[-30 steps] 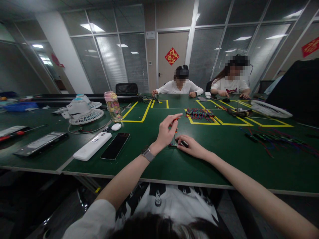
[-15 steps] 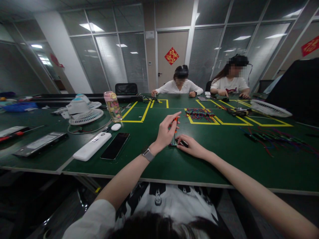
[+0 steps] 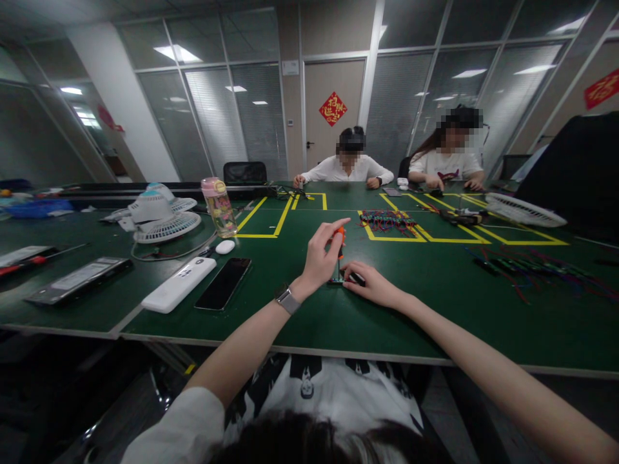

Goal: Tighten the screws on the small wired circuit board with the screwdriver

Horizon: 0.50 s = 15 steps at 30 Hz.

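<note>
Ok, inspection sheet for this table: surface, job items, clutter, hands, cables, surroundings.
Surface: green tabletop, yellow tape outlines.
Job items: orange-handled screwdriver, upright, shaft reaching down to small circuit board.
Clutter: smartphone, hard drive, drink bottle, white fan at left.
Hands: left hand grips the screwdriver; right hand at the board, grip unclear.
Cables: tangled red and blue wires; pale cable beside that fan.
Surroundings: one person across the table, another further right.

We see the orange screwdriver (image 3: 342, 237) only in part, since the left hand (image 3: 320, 256) covers some of it; the small board (image 3: 334, 281) below is too tiny for us to make out, and the right edge cuts off the red sign (image 3: 602, 89)
</note>
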Motion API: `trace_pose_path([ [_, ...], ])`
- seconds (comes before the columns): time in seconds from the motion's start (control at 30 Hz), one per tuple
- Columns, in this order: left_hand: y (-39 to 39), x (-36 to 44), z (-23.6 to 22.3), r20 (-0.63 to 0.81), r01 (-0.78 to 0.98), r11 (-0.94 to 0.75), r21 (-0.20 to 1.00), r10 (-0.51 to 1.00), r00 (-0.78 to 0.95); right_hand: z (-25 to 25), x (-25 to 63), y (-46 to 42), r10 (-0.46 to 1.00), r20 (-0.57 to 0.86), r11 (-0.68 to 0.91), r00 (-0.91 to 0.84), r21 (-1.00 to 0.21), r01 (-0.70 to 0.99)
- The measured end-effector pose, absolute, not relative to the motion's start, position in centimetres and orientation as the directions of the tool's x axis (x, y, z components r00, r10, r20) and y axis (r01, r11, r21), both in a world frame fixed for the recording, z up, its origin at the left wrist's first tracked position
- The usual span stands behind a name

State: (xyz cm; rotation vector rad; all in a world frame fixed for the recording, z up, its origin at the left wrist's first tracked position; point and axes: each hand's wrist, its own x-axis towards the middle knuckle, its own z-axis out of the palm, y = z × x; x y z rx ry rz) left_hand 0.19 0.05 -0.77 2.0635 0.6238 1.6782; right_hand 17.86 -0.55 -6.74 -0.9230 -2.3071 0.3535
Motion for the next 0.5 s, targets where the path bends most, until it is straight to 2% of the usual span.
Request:
trace_pose_path([
  [0.17,0.11,0.25,-0.78,0.789,0.046,-0.806,0.59,0.587,0.181,-6.6,17.86,-0.66,0.701,0.437,0.713,-0.564,-0.45,0.537],
  [0.5,0.09,0.2,-0.58,0.839,0.207,-0.849,0.485,0.519,0.163,-6.62,17.94,-0.64,0.706,0.429,0.708,-0.563,-0.454,0.541],
])
